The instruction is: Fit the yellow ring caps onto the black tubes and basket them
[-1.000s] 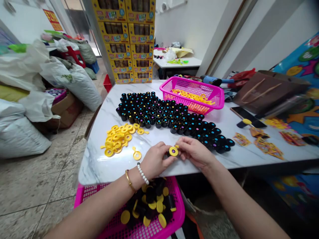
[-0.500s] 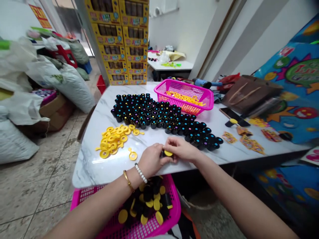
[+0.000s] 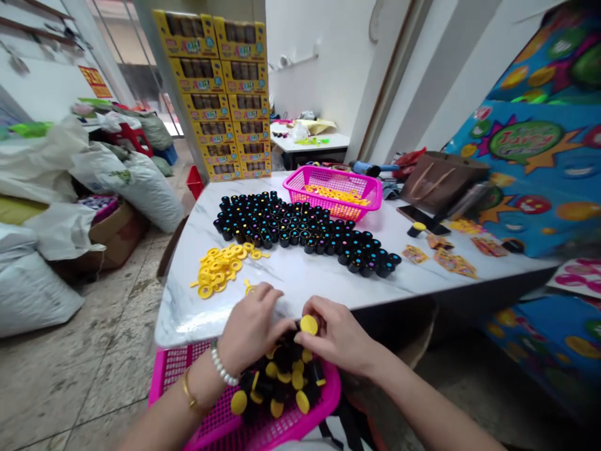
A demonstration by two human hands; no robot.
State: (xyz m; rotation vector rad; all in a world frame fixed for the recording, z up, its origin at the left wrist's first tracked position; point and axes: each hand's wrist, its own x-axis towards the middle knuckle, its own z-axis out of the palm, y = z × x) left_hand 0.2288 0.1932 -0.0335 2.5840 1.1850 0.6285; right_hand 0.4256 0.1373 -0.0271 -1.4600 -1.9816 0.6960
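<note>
My right hand (image 3: 335, 332) grips a small black cylinder with a round yellow cap (image 3: 308, 324), just past the table's front edge. My left hand (image 3: 251, 322) is beside it, fingers and thumb apart, with nothing visible between them. A single yellow ring with a tab (image 3: 248, 287) shows partly behind the left fingers. Below both hands, a pink basket (image 3: 328, 401) contains many black cylinders with yellow caps (image 3: 277, 388). On the table lies a heap of yellow rings (image 3: 218, 269). Beyond it stand rows of black cylinders with coloured dots on top (image 3: 291, 225).
A second pink basket (image 3: 291, 183) of yellow rings sits at the back of the white table (image 3: 188, 313). To the right are a phone (image 3: 417, 216), a capped cylinder (image 3: 416, 229), small packets (image 3: 453, 263) and a brown paper bag (image 3: 436, 181). Yellow boxes (image 3: 211, 103) are stacked behind.
Both hands have moved back from the tabletop to over the lower basket. The left hand has come away from the capped cylinder, which the right hand now holds alone. The view has shifted too.
</note>
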